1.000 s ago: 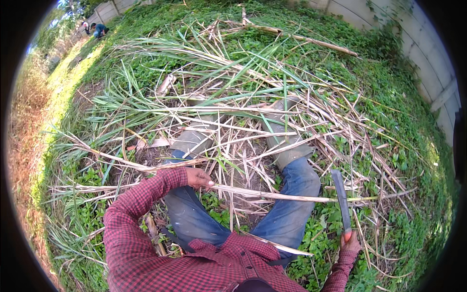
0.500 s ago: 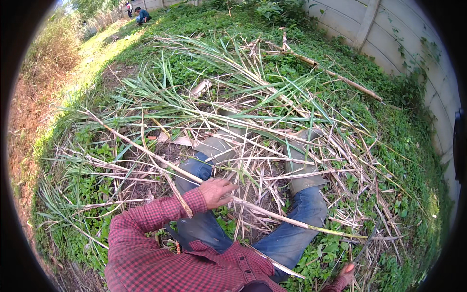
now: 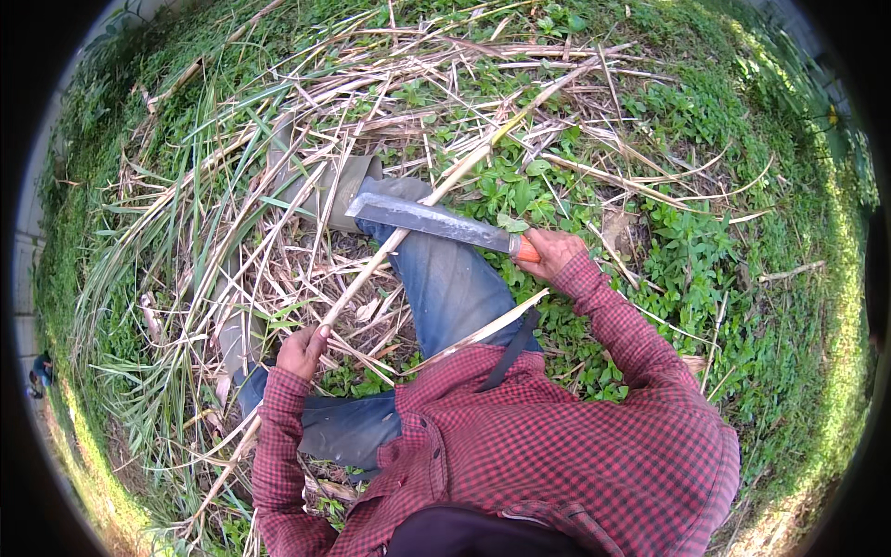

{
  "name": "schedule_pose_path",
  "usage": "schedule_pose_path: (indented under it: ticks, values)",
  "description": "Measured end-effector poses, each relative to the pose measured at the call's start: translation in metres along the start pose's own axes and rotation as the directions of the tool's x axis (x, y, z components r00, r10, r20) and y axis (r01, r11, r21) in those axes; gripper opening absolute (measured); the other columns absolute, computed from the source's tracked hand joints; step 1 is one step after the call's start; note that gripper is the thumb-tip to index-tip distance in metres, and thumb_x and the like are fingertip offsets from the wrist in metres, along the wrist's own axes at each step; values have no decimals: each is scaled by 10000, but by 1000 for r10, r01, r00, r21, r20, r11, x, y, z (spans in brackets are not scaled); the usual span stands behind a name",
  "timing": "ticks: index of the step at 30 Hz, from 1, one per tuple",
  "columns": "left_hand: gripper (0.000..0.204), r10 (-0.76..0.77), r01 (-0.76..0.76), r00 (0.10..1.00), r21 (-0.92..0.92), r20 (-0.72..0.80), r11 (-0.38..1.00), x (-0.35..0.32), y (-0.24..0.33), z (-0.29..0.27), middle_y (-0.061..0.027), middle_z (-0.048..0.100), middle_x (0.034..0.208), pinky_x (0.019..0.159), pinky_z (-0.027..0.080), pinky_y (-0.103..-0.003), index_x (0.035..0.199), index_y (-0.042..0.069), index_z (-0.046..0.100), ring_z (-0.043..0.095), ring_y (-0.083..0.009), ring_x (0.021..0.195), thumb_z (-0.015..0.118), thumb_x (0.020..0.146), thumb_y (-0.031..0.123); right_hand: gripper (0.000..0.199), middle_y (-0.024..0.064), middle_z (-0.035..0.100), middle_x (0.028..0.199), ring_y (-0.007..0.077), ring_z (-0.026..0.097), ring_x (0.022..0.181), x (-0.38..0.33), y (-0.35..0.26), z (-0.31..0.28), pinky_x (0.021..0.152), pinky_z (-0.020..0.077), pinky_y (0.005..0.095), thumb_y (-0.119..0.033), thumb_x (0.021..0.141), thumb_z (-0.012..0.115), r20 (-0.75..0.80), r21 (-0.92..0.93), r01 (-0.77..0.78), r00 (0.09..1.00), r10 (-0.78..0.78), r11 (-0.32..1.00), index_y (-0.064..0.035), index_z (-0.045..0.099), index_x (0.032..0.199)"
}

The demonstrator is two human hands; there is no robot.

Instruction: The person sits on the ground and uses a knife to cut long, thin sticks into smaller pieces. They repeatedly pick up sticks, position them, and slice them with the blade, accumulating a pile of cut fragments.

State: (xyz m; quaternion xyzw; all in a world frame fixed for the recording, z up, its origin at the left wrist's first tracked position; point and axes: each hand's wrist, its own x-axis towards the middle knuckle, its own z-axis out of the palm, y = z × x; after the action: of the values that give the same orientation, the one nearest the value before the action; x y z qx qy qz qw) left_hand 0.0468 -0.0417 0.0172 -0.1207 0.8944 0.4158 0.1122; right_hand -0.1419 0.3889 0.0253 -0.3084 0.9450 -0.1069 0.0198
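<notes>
My left hand (image 3: 302, 351) is closed around a long, pale, dry stalk (image 3: 360, 281) that slants up to the right across my legs. In my right hand (image 3: 555, 251) is the orange handle of a machete (image 3: 441, 223). Its broad grey blade points left and lies over the stalk, just above my jeans-covered knee; whether blade and stalk touch, I cannot tell. Between my legs is a scatter of dry stalk pieces (image 3: 306, 255). One short split stalk (image 3: 487, 331) rests across my thigh near the shirt hem.
Long green leafy stalks (image 3: 200, 186) lie in a heap on the left. Dry stalks (image 3: 520, 56) are strewn beyond my legs. Low green plants (image 3: 691, 232) cover the ground on the right. A pale wall (image 3: 28, 251) and a crouching person (image 3: 41, 369) show at the far left edge.
The view has swung to the right and downward. My right hand has come up from the lower right, bringing the machete over the stalk. My left hand still grips the stalk.
</notes>
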Motion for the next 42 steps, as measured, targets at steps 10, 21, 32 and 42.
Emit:
schedule_pose_path:
  ticks: [10, 21, 32, 42]
  values:
    - [460, -362, 597, 751, -332, 552, 731, -45, -8, -54, 69, 307, 469, 357, 164, -215, 680, 85, 500, 241, -43, 366, 494, 900, 489, 557, 216, 634, 989, 367, 607, 944, 65, 203, -25, 825, 483, 448, -552, 787, 555, -85, -45, -792, 611, 787, 609, -91, 574, 1099]
    - [268, -475, 486, 874, -162, 106, 859, -173, -123, -102, 81, 471, 543, 458, 286, -235, 597, 67, 591, 358, -30, 503, 760, 743, 214, 527, 152, 652, 925, 361, 637, 804, 48, 140, 8, 722, 507, 463, -549, 782, 575, -10, -182, -552, 828, 560, 813, -125, 504, 1087]
    - [464, 94, 52, 948, 440, -304, 896, -87, -16, 32, -132, 575, 1011, 837, 409, -410, 1173, 68, 518, 533, -292, 992, 673, 778, 257, 531, 193, 651, 911, 369, 632, 838, 34, 110, -7, 757, 508, 452, -535, 784, 576, 59, -75, -652, 752, 657, 754, -108, 524, 1096]
    - [280, 96, -5, 983, 503, -156, 864, -41, 0, 21, -190, 574, 650, 523, 426, -476, 802, 71, 532, 566, -406, 615, 530, 884, 338, 513, 155, 656, 924, 331, 639, 854, 42, 134, -43, 777, 502, 437, -546, 790, 555, 122, -247, -532, 812, 571, 810, -99, 533, 1041]
